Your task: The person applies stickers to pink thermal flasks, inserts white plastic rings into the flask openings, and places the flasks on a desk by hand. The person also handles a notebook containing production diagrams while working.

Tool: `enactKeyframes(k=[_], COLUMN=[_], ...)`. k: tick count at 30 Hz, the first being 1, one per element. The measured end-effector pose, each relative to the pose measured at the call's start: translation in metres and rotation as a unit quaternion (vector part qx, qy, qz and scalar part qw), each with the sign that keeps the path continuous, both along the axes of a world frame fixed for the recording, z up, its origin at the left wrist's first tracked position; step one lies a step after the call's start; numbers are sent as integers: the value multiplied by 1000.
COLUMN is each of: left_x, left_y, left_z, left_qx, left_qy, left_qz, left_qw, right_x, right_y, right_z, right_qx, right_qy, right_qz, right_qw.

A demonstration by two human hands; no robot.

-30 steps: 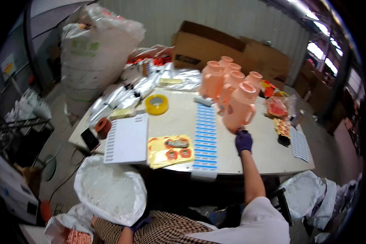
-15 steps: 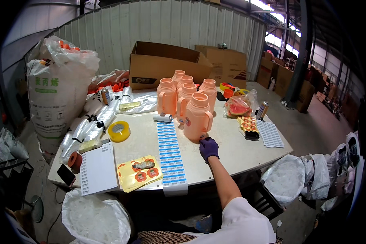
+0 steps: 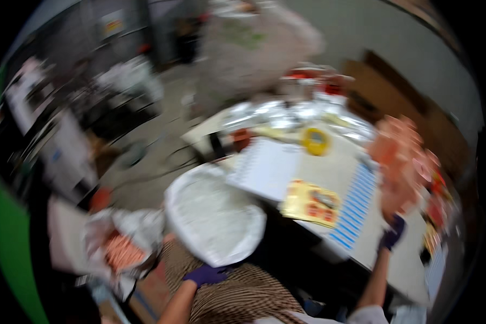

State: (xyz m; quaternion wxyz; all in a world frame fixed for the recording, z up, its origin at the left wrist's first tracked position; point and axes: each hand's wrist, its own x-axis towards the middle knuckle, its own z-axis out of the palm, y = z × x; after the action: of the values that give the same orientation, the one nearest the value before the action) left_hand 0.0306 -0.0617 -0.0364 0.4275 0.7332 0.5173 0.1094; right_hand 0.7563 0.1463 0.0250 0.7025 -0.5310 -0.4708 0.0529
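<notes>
My right hand (image 3: pixel 392 232), in a purple glove, is at the base of the front salmon-pink thermos jug (image 3: pixel 397 189); blur hides whether its fingers grip anything. Behind that jug several similar jugs (image 3: pixel 397 135) stand bunched on the white table (image 3: pixel 400 270). Low in the picture, my left hand (image 3: pixel 206 275), also gloved in purple, lies over the checked brown apron (image 3: pixel 227 294) with its fingers stretched out. Just beyond it is the rim of a white bag (image 3: pixel 181 202) full of clear, whitish pieces.
On the table lie a blue-striped label strip (image 3: pixel 356 205), yellow sheets with red round stickers (image 3: pixel 308 204), a white label stack (image 3: pixel 270 168) and a yellow tape roll (image 3: pixel 315 141). At left sits an open bag of pink pieces (image 3: pixel 123 252). Cardboard boxes (image 3: pixel 383 86) stand behind.
The view has swung left and down and is blurred, so the table now sits to the right. My left hand has come into sight; my right is still by the front jug's base.
</notes>
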Motion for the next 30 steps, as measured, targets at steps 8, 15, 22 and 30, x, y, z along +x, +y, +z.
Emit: enactKeyframes(k=[8, 15, 22, 30], left_x=[-122, -121, -129, -109], left_y=[-240, -457, -625, -487], left_z=[87, 27, -58, -36], left_qx=[74, 65, -77, 68], left_qy=[-253, -403, 330, -21], left_qz=[578, 841, 767, 989], left_qw=[773, 355, 545, 127], right_x=[-253, -491, -509, -448], right_y=[-58, -131, -125, -128], right_z=[106, 139, 139, 122], right_qx=[107, 261, 238, 150], right_qy=[-424, -354, -386, -462], right_qz=[-28, 519, 537, 458], right_qw=[899, 733, 711, 745])
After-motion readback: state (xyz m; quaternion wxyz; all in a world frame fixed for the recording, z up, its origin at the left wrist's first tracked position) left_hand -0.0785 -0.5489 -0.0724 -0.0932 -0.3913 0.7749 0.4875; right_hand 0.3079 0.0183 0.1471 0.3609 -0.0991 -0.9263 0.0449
